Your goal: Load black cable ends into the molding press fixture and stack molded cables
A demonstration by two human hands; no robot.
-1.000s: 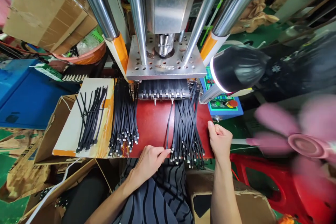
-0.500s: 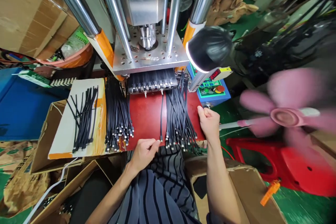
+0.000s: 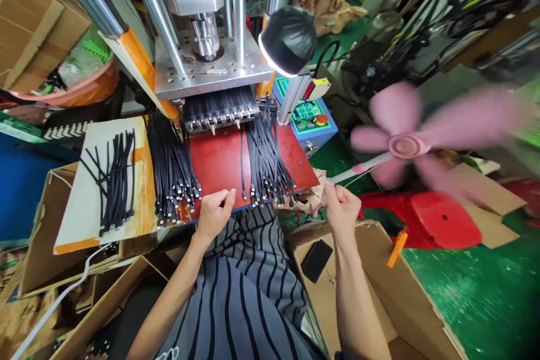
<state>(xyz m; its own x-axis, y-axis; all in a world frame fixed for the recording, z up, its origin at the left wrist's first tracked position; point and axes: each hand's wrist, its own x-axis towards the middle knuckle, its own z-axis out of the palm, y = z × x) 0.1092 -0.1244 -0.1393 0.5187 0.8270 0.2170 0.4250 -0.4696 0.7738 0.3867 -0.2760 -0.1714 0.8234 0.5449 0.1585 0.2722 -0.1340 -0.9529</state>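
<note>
My left hand (image 3: 215,212) is closed at the front edge of the red board (image 3: 213,160); whether anything is inside it is too small to tell. My right hand (image 3: 341,207) is closed too, off the board's right corner, its contents hidden. Two bundles of black cables lie on the board, a left one (image 3: 171,169) and a right one (image 3: 270,157). A single black cable (image 3: 242,163) lies between them. More black cables (image 3: 117,180) rest on the white sheet at left. Under the press plate (image 3: 211,73) sits a black fixture (image 3: 221,109) with a row of metal connectors.
A black lamp (image 3: 289,39) and a blue control box (image 3: 312,124) stand at the board's right rear. Farther right, a pink fan (image 3: 405,146) is beside a red stool (image 3: 442,222). An open carton (image 3: 388,292) holding a black phone (image 3: 316,260) is below my right arm.
The view has turned to the right, so the press and board appear farther left. My right hand has moved away from the board's right edge, outward over the carton side. Both hands remain closed.
</note>
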